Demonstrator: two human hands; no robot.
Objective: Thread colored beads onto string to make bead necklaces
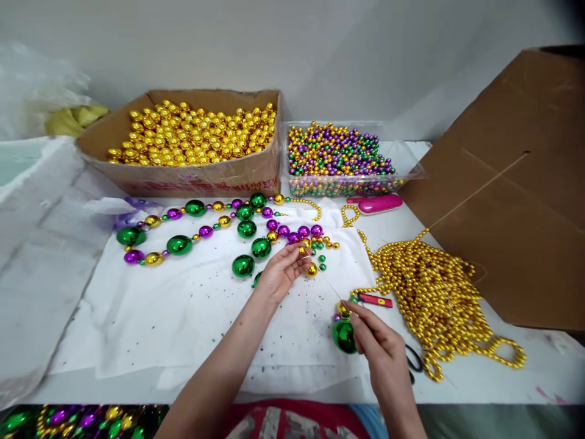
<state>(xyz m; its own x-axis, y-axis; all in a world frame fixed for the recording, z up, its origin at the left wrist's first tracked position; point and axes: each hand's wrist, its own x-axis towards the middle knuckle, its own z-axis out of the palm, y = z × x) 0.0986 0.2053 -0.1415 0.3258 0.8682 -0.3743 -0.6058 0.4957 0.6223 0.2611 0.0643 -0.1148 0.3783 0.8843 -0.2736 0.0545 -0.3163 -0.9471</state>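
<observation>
In the head view, a small gold bead (302,250) is pinched between the thumb and fingers of my left hand (287,271). A thin pale string (329,283) runs taut from it down to my right hand (377,335), whose thumb and forefinger are closed on it. Against the right hand hang a large green bead (344,336) and smaller beads, partly hidden by the fingers. Loose purple beads (293,236) and small green beads (322,258) lie just beyond the left hand. Several big green beads (243,266) rest to its left on the white cloth (183,317).
Behind stand a cardboard box (183,180) of gold beads and a clear plastic tub (347,186) of small mixed beads. A finished-looking bead necklace (179,245) lies left. Right are a gold bead-chain heap (429,286), red lighter (375,300), pink tool (380,203), black-handled scissors (415,360) and brown carton (512,183).
</observation>
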